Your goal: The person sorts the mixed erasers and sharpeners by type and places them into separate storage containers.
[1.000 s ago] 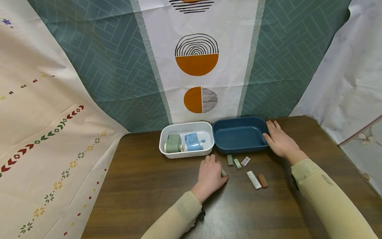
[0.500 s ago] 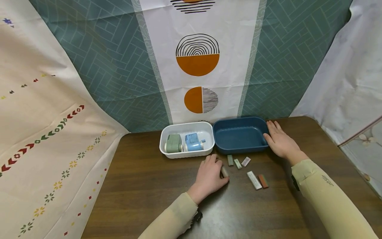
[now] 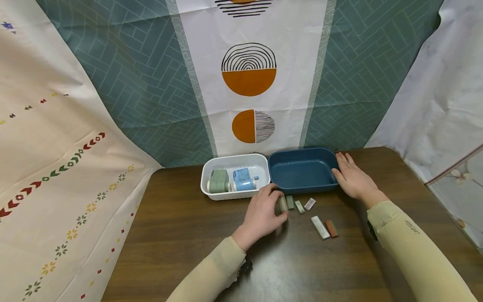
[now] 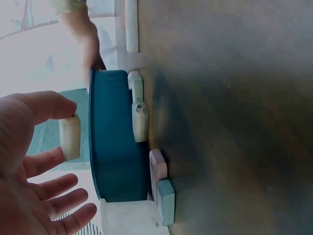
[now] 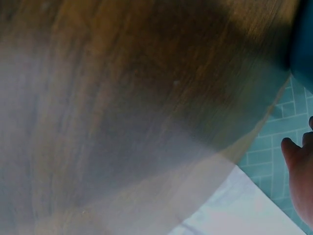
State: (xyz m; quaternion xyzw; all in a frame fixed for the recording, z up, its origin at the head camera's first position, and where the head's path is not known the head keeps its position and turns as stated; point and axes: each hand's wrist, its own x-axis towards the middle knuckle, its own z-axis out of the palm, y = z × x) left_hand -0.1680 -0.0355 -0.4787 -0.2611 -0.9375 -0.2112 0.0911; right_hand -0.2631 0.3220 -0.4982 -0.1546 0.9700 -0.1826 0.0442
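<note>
Probably light and firm, the pale block [image 4: 70, 139] suits the end-to-end pinch of my left grip [image 3: 261, 214]; my right grip [image 3: 355, 180] lies straight-fingered at two o'clock.

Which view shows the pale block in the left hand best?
Left wrist: the pale block shows large, most of its side uncovered, pinched by the left hand. Head view: the block is much smaller, between thumb and fingers. Right wrist: block not in view.

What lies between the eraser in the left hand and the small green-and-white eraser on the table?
A gray-green eraser, as seen in the head view.
</note>
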